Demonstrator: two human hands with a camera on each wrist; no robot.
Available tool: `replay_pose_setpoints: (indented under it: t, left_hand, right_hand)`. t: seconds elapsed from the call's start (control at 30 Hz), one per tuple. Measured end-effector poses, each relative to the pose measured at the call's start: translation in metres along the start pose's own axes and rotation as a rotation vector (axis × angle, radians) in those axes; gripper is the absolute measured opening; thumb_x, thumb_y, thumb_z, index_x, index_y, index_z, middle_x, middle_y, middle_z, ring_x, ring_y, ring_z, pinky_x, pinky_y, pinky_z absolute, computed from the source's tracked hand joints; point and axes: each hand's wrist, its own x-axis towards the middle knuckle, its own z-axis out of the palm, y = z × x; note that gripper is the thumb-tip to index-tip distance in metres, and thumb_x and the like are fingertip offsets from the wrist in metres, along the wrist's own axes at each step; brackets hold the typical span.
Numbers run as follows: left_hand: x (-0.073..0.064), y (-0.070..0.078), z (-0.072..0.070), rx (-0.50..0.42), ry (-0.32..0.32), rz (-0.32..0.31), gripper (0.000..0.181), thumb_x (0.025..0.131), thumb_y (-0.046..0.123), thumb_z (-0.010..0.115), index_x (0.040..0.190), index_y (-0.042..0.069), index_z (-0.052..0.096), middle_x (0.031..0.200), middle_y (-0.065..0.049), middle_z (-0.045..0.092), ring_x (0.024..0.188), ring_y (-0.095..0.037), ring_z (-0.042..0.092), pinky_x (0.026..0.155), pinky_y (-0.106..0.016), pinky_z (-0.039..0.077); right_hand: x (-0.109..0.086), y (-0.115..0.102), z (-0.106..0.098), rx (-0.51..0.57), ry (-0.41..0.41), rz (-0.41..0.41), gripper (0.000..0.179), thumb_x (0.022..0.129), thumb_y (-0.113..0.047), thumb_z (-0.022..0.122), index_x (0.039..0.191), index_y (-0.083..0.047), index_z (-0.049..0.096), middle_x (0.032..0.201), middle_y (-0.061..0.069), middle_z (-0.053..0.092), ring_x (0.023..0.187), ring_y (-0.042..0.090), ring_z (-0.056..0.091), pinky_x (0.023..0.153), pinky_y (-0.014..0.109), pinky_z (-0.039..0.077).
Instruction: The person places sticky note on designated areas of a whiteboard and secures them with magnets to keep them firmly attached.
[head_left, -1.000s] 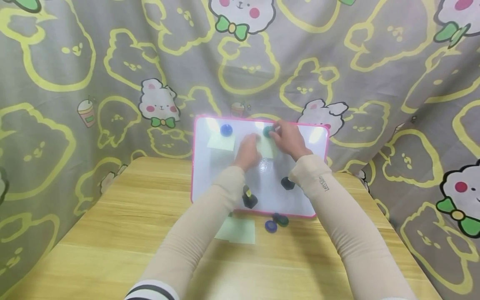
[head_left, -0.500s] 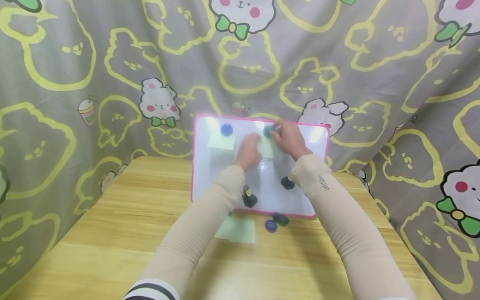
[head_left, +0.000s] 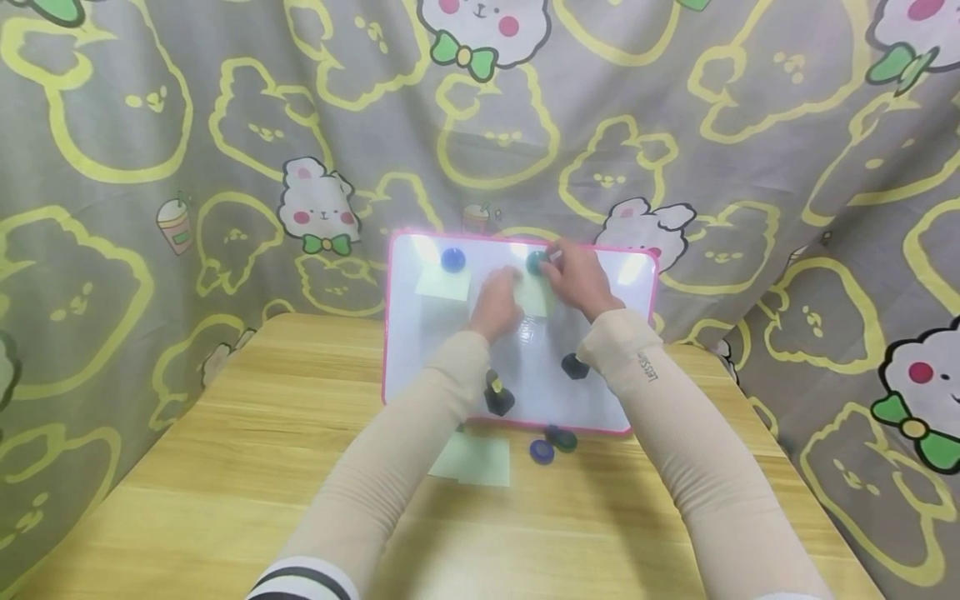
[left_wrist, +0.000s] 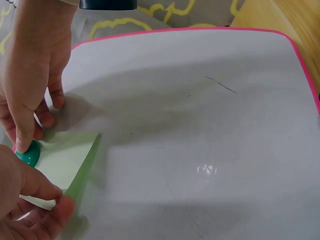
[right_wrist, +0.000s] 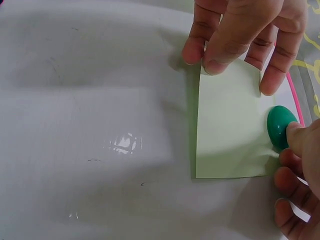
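Observation:
A pink-edged whiteboard leans upright at the back of the table. My left hand pinches the lower left corner of a pale green sticky note between thumb and fingertip, and that edge lifts a little from the board. At the note's top edge is a round green magnet. My right hand holds this magnet, its thumb on the dome and its fingers curled beside it. To the left on the board, a blue magnet sits at the top of another pale note.
On the wooden table before the board lie pale green notes, a blue magnet and dark green magnet. A black block shows by the left wrist, another black block by the right. A patterned curtain hangs behind.

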Motion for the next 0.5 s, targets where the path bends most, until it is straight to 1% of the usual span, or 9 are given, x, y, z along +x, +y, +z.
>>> replay_pose_setpoints:
  t: [0.07, 0.27, 0.4, 0.5]
  left_hand:
    - [0.0001, 0.0002, 0.0000, -0.004, -0.001, -0.003, 0.063, 0.075, -0.016, 0.058, 0.135, -0.002, 0.045, 0.135, -0.019, 0.048, 0.130, -0.031, 0.041, 0.113, -0.035, 0.027]
    - [-0.0007, 0.0008, -0.0007, -0.022, 0.000, -0.009, 0.063, 0.076, -0.015, 0.058, 0.136, -0.001, 0.045, 0.137, -0.018, 0.048, 0.131, -0.030, 0.040, 0.113, -0.034, 0.027]
    - [-0.0020, 0.0015, -0.0022, -0.029, 0.001, -0.016, 0.061, 0.078, -0.014, 0.059, 0.136, -0.001, 0.045, 0.137, -0.018, 0.047, 0.131, -0.030, 0.040, 0.113, -0.035, 0.027]
    - [-0.0031, 0.0021, -0.0037, -0.016, 0.002, -0.014, 0.059, 0.079, -0.012, 0.059, 0.136, -0.001, 0.045, 0.136, -0.018, 0.048, 0.131, -0.030, 0.040, 0.113, -0.035, 0.027]
  right_hand:
    - [-0.0001, 0.0003, -0.0002, 0.000, -0.002, 0.002, 0.030, 0.095, -0.022, 0.060, 0.120, -0.005, 0.055, 0.101, 0.016, 0.064, 0.090, 0.030, 0.060, 0.076, 0.043, 0.052]
    - [-0.0014, 0.0016, -0.0011, -0.001, -0.023, 0.043, 0.032, 0.096, -0.024, 0.059, 0.123, -0.007, 0.054, 0.102, 0.015, 0.063, 0.091, 0.029, 0.059, 0.078, 0.043, 0.052]
    - [-0.0029, 0.0017, -0.0022, -0.010, -0.022, 0.052, 0.033, 0.096, -0.026, 0.059, 0.123, -0.008, 0.054, 0.101, 0.014, 0.063, 0.089, 0.029, 0.059, 0.077, 0.043, 0.053]
    - [-0.0040, 0.0022, -0.0034, -0.014, -0.020, 0.044, 0.034, 0.096, -0.026, 0.059, 0.124, -0.007, 0.054, 0.101, 0.015, 0.063, 0.089, 0.029, 0.059, 0.078, 0.044, 0.052]
